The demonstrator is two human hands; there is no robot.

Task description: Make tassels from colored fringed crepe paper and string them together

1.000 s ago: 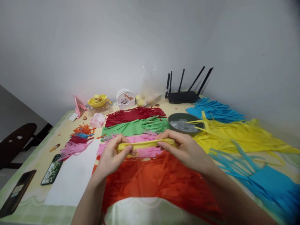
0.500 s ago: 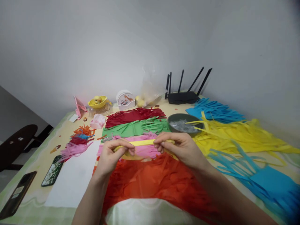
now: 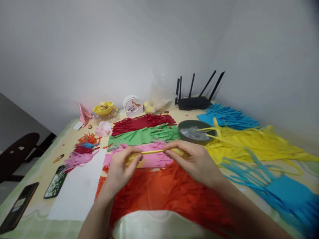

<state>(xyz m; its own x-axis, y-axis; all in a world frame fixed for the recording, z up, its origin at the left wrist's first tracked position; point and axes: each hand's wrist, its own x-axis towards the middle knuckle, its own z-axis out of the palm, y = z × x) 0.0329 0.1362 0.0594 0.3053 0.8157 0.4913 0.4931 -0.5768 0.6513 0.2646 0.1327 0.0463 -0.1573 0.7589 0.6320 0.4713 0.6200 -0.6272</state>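
Note:
A narrow yellow paper strip [image 3: 153, 152] is stretched level between my two hands, above the pink fringed paper [image 3: 156, 161]. My left hand [image 3: 124, 169] pinches its left end between thumb and fingers. The other end is pinched by my right hand [image 3: 190, 161]. Some yellow paper shows inside both hands, partly hidden by the fingers. Orange-red fringed paper [image 3: 157, 189] lies below and nearest to me. Behind the pink sheet are green fringed paper [image 3: 144, 136] and dark red fringed paper [image 3: 143, 123].
A dark bowl [image 3: 183, 136] with clear plastic bits stands beyond my right hand. Yellow fringed paper [image 3: 254, 144] and blue fringed paper [image 3: 290, 191] lie right. A black router [image 3: 194, 103] stands at the back. A white sheet [image 3: 77, 189] and phone [image 3: 55, 182] lie left.
The yellow strip has turned from showing its flat face to a thinner, edge-on line. Both hands keep their pinch and have shifted only slightly.

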